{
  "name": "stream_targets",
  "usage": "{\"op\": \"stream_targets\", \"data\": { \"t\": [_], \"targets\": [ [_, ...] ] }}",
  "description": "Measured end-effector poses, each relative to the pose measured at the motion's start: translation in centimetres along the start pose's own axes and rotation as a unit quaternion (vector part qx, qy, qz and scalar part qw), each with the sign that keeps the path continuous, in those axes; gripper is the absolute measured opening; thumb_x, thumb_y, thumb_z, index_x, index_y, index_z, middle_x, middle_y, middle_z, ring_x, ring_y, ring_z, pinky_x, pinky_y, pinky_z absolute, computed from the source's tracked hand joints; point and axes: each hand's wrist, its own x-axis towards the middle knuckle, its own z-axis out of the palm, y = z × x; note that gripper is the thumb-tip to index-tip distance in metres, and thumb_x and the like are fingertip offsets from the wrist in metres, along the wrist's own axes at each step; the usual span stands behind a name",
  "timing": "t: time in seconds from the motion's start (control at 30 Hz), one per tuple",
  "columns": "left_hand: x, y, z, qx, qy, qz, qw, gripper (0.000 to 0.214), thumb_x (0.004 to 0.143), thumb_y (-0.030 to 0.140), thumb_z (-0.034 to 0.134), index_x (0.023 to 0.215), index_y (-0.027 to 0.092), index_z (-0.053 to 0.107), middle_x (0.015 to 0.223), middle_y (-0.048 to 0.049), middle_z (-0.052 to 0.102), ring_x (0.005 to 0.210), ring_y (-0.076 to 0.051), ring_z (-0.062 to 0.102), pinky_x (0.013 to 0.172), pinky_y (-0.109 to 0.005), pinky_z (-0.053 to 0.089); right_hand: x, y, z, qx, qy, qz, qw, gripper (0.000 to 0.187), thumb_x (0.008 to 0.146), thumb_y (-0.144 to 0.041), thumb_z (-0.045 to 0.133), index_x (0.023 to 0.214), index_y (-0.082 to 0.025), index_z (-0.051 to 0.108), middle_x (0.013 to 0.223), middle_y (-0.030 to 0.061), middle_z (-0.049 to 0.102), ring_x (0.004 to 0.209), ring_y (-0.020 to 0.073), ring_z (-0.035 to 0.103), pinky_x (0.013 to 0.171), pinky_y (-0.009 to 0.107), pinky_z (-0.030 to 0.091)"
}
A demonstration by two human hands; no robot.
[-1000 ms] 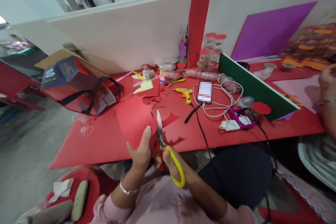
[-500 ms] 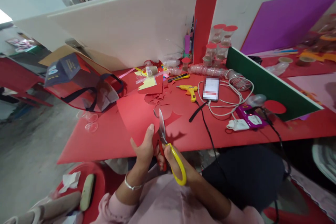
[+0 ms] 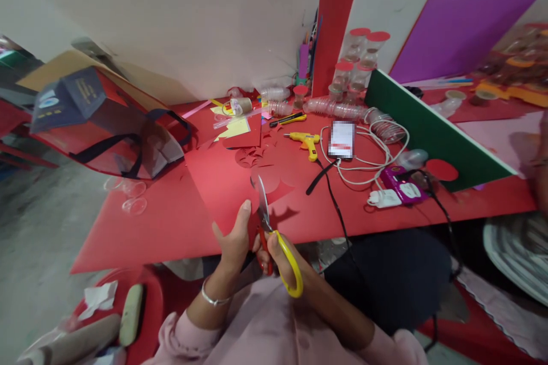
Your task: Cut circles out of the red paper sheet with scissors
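Observation:
My left hand (image 3: 234, 232) grips a sheet of red paper (image 3: 209, 177) by its near edge, thumb on top. Scissors (image 3: 264, 205) with one yellow and one red handle are in my right hand (image 3: 274, 251), fingers through the loops. Their blades point away from me, at the right edge of the sheet, where a curved edge shows. How far the blades are apart is hard to make out. Just beyond lie red paper offcuts (image 3: 257, 154) with curved edges. The fingers of my left hand under the sheet are hidden.
On the red table (image 3: 141, 239) lie a yellow glue gun (image 3: 306, 142), a phone (image 3: 341, 140), a cutter knife (image 3: 287, 120) and a purple power socket (image 3: 405, 185) with cables. A bag (image 3: 107, 120) stands left, a green board (image 3: 432, 131) right, with stacked plastic cups (image 3: 334, 108) behind.
The whole view has shifted a little, so the bag sits further left and the table's back objects slightly lower-left. Both hands keep their grip, with the scissor blades seemingly closer together.

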Motion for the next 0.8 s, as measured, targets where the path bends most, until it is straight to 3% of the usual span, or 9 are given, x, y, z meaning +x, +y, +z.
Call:
{"op": "stream_targets", "data": {
  "t": [0.13,0.53,0.8],
  "targets": [
    [0.2,0.1,0.3,-0.02,0.048,0.021,0.998,0.033,0.076,0.048,0.087,0.086,0.018,0.078,0.088,-0.0073,0.081,0.079,-0.023,0.076,0.079,-0.036,0.063,-0.2,-0.4,0.1,0.001,0.013,0.014,1.0,0.077,0.09,-0.094,0.035,0.083,-0.02,0.056,0.066,-0.0018,0.048,0.057,0.0125,0.047,0.058,0.028,0.043],
    [0.2,0.1,0.2,-0.042,0.03,0.0,0.999,0.034,0.077,0.048,0.087,0.089,0.017,0.079,0.089,-0.0075,0.081,0.082,-0.024,0.077,0.083,-0.038,0.065,-0.4,-0.1,0.3,0.017,0.022,0.014,1.0,0.074,0.092,-0.091,0.037,0.077,-0.021,0.053,0.063,-0.0023,0.047,0.055,0.0115,0.043,0.055,0.027,0.038],
    [0.2,-0.4,0.1,-0.074,0.044,0.013,0.996,0.029,0.074,0.044,0.091,0.089,0.021,0.08,0.09,-0.0058,0.082,0.079,-0.023,0.078,0.079,-0.036,0.065,-0.9,-1.7,0.5,0.015,0.014,0.031,0.999,0.075,0.091,-0.092,0.039,0.086,-0.019,0.058,0.066,-0.0034,0.046,0.056,0.0112,0.044,0.058,0.027,0.04]
  ]
}}
